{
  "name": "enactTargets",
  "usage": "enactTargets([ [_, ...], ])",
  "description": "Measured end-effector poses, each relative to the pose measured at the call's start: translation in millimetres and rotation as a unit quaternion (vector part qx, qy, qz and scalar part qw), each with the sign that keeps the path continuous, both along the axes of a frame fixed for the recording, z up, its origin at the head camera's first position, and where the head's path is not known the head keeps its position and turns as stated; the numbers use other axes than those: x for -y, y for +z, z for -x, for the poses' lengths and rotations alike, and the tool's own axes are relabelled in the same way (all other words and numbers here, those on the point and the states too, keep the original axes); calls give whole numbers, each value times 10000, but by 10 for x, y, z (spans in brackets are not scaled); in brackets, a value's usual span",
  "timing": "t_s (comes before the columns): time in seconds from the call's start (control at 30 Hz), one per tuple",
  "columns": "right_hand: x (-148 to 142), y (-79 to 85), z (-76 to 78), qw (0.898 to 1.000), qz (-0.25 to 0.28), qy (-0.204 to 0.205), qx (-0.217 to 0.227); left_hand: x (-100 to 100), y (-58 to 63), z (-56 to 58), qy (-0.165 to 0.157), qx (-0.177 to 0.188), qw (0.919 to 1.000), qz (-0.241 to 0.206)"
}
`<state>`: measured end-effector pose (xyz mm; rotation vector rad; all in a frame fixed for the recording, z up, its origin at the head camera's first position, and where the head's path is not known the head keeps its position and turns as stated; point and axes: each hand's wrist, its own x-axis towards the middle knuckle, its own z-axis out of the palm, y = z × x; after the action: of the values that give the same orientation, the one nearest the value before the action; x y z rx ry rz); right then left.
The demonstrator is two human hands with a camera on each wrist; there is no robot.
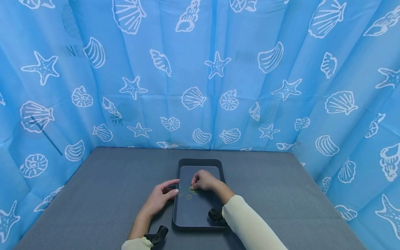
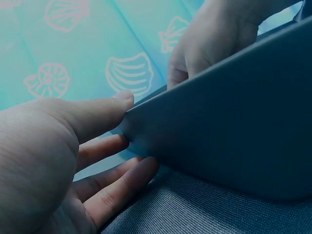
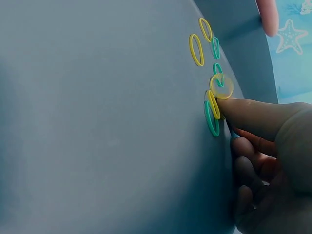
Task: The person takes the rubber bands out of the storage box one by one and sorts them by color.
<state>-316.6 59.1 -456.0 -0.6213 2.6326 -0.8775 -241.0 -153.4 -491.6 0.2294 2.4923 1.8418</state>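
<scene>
Small yellow and green rubber bands lie on the floor of a dark grey tray point(image 1: 200, 217). My right hand point(image 1: 204, 180) reaches into the tray and pinches a yellow rubber band point(image 3: 222, 87), which is slightly blurred, at its fingertips. Around it are another yellow band point(image 3: 196, 50) and a green band point(image 3: 211, 119), among several more. At the tray's left side, my left hand point(image 1: 160, 198) touches the rim with thumb and fingers spread. In the left wrist view its thumb point(image 2: 100, 114) meets the rim, while lower fingers rest by the outer wall.
A green rubber band point(image 1: 233, 175) lies on the grey tablecloth point(image 1: 265, 194) to the right of the tray. Behind and at both sides hangs a blue curtain point(image 1: 200, 121) with white shells and starfish. Black wrist mounts point(image 1: 158, 235) sit at the cream sleeves.
</scene>
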Motion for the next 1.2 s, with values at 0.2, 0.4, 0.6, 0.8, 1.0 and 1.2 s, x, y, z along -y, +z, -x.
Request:
enactTargets([
  [0.2, -7, -3, -17, 10000, -26, -52, -4, -2, -7, 2, 1, -26, 10000, 16],
  [0.4, -6, -7, -21, 10000, -39, 29, -20, 2, -19, 1, 15, -52, 10000, 81],
  [0.6, -10, 22, -45, 9999, -35, 87, -59, 1, -18, -2, 13, -81, 9999, 80],
  [0.8, -17, 26, -48, 10000, 56, 77, -5, 7, -18, 0, -31, -80, 10000, 37],
  [1.0, -51, 31, -44, 9993, 283, 229, -28, 13, -11, -3, -30, -60, 10000, 56],
  [1.2, -73, 43, -39, 9983, 551, 174, -77, 13, -11, 4, -35, -31, 10000, 0],
])
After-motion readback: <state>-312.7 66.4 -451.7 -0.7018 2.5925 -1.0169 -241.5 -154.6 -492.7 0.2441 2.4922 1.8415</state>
